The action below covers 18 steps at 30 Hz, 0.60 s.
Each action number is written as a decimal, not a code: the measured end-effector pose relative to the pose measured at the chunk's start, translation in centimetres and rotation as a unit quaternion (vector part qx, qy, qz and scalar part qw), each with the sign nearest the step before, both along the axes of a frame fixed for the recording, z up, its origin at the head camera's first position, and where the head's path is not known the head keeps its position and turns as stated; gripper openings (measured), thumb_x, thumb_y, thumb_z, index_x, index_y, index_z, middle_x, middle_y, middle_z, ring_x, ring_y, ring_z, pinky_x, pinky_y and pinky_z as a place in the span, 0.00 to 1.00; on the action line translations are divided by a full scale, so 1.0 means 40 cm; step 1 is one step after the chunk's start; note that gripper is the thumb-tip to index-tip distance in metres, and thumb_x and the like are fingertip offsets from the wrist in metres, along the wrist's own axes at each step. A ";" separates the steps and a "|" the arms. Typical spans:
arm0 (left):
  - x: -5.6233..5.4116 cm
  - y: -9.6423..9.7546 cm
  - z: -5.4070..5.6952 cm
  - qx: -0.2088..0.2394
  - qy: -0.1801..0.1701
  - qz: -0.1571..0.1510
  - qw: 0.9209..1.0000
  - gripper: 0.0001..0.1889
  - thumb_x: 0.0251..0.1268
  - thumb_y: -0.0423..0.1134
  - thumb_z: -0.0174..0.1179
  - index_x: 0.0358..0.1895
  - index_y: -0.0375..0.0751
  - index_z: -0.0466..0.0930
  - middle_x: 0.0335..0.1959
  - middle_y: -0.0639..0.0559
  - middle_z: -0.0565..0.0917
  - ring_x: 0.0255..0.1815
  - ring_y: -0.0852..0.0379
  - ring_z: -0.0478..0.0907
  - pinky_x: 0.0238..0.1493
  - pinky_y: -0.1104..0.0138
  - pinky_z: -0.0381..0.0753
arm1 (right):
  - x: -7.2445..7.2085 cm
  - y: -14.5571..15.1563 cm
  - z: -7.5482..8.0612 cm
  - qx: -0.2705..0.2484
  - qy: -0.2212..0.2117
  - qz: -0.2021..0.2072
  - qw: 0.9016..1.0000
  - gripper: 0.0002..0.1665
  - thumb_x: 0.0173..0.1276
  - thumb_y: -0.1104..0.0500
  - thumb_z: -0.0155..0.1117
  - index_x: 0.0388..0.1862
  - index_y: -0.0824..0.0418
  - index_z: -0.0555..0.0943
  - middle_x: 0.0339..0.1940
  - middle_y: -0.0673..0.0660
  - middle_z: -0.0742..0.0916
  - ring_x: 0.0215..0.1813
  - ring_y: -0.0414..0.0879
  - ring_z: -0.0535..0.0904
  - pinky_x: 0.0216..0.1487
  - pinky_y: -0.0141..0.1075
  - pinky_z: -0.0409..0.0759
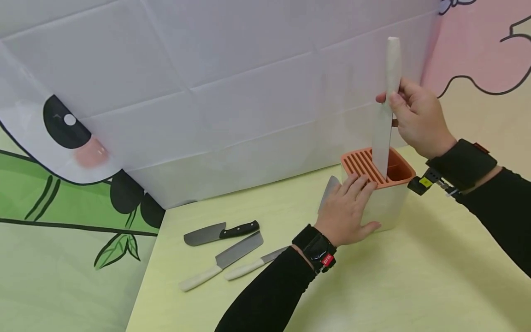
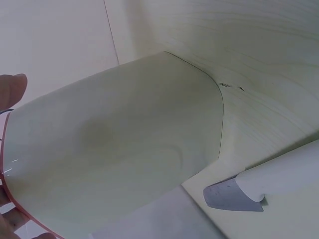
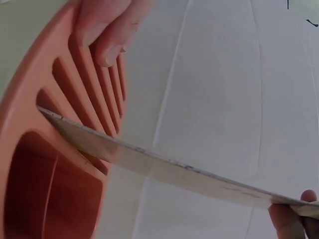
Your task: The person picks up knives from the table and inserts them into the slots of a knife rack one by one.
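In the head view, a white knife block (image 1: 383, 207) with an orange slotted top (image 1: 361, 161) stands near the wall. My right hand (image 1: 421, 117) pinches an upright knife (image 1: 381, 133) where its white handle meets the broad blade. In the right wrist view, the lower end of the blade (image 3: 149, 162) is in the slot beside the open compartment. My left hand (image 1: 344, 210) rests on the block, its extended fingers (image 3: 107, 35) over the slotted top. Partly hidden behind that hand is another blade (image 1: 328, 191), leaning by the block's left side.
Left of the block, a black-handled knife (image 1: 221, 233), a white-handled cleaver (image 1: 224, 260) and a slimmer white-handled knife (image 1: 255, 265) lie on the pale yellow table (image 1: 174, 258). My left forearm partly covers the slim one. A white wall sheet (image 1: 249, 120) rises behind.
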State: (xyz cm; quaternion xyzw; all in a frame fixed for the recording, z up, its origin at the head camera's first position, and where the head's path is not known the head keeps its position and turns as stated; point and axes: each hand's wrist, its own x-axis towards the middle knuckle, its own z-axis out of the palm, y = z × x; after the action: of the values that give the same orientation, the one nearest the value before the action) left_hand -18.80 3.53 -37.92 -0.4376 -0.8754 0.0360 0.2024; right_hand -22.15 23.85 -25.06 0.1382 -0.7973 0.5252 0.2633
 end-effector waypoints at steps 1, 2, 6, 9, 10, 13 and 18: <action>0.000 0.001 0.001 0.001 -0.002 -0.001 1.000 0.48 0.60 0.72 0.51 0.76 0.46 0.54 0.75 0.49 0.60 0.76 0.50 0.51 0.73 0.57 0.52 | 0.000 0.001 -0.006 0.001 -0.005 0.000 1.000 0.23 0.79 0.55 0.47 0.67 0.63 0.70 0.51 0.58 0.80 0.55 0.55 0.76 0.45 0.38 0.80; 0.000 0.002 0.001 0.002 -0.003 -0.002 1.000 0.48 0.60 0.72 0.52 0.76 0.46 0.54 0.75 0.49 0.60 0.76 0.50 0.51 0.73 0.57 0.52 | 0.001 0.001 -0.012 0.003 -0.009 -0.001 1.000 0.23 0.79 0.55 0.47 0.67 0.63 0.70 0.52 0.58 0.80 0.55 0.56 0.76 0.46 0.39 0.80; 0.000 0.006 -0.001 0.005 -0.012 -0.003 1.000 0.48 0.60 0.71 0.53 0.76 0.46 0.54 0.75 0.49 0.59 0.76 0.50 0.51 0.73 0.57 0.52 | 0.004 0.001 -0.047 0.019 -0.022 0.001 1.000 0.25 0.79 0.55 0.45 0.69 0.65 0.68 0.55 0.62 0.79 0.57 0.61 0.76 0.47 0.46 0.78; 0.001 0.009 -0.004 0.009 -0.020 -0.005 1.000 0.48 0.59 0.71 0.53 0.76 0.46 0.54 0.75 0.49 0.59 0.76 0.50 0.51 0.73 0.56 0.52 | 0.004 0.002 -0.075 0.027 -0.026 0.006 0.999 0.25 0.80 0.56 0.45 0.69 0.67 0.66 0.55 0.64 0.79 0.58 0.62 0.75 0.46 0.48 0.77; 0.001 0.010 -0.005 0.009 -0.021 -0.006 1.000 0.48 0.59 0.71 0.53 0.76 0.46 0.54 0.75 0.49 0.59 0.76 0.50 0.51 0.73 0.56 0.52 | 0.003 0.002 -0.082 0.027 -0.026 0.007 0.999 0.24 0.80 0.57 0.45 0.69 0.68 0.66 0.55 0.65 0.79 0.58 0.62 0.75 0.46 0.49 0.77; 0.000 0.013 -0.007 0.012 -0.019 -0.009 1.000 0.48 0.59 0.71 0.54 0.77 0.46 0.54 0.75 0.49 0.59 0.76 0.50 0.51 0.73 0.57 0.52 | 0.004 0.005 -0.104 0.029 -0.032 0.007 0.999 0.25 0.80 0.57 0.45 0.70 0.68 0.65 0.56 0.66 0.79 0.58 0.62 0.74 0.48 0.52 0.76; -0.002 0.013 -0.010 0.017 -0.016 -0.011 1.000 0.47 0.60 0.71 0.54 0.76 0.46 0.54 0.75 0.49 0.59 0.76 0.50 0.51 0.73 0.57 0.52 | 0.006 0.007 -0.136 0.042 -0.039 0.003 0.998 0.27 0.80 0.56 0.45 0.72 0.67 0.63 0.57 0.66 0.80 0.56 0.61 0.74 0.54 0.57 0.75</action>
State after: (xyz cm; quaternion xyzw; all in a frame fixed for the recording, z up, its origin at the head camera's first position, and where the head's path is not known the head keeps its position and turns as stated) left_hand -18.88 4.06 -38.30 -0.4439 -0.8741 0.0120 0.1967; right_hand -21.89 24.14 -30.51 0.1309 -0.8277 0.4972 0.2247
